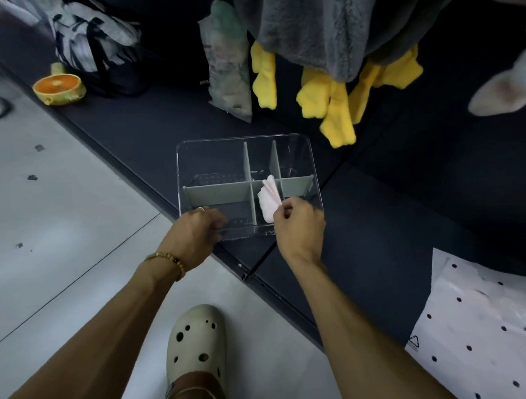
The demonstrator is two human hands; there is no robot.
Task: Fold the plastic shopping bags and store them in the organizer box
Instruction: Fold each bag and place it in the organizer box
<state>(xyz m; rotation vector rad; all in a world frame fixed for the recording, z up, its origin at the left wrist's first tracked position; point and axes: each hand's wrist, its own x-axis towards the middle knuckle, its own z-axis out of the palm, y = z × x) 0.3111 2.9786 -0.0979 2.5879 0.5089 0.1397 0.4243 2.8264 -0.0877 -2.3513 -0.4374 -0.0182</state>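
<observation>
A clear organizer box point(211, 150) with grey-green dividers stands on the dark bench near its front edge. My right hand point(299, 228) pinches a folded pale pink plastic bag point(267, 199) and holds it upright in the near middle compartment. My left hand point(197, 232) grips the box's near left rim. The other compartments look empty. A white bag with black dots point(478, 325) lies flat on the bench at the lower right.
A printed plastic bag point(228, 59) leans at the back, beside grey and yellow plush fabric point(329, 97). A striped tote point(98, 43) and an orange-slice bowl point(59, 87) sit at the far left. My foot in a cream clog point(195, 344) stands on the pale floor.
</observation>
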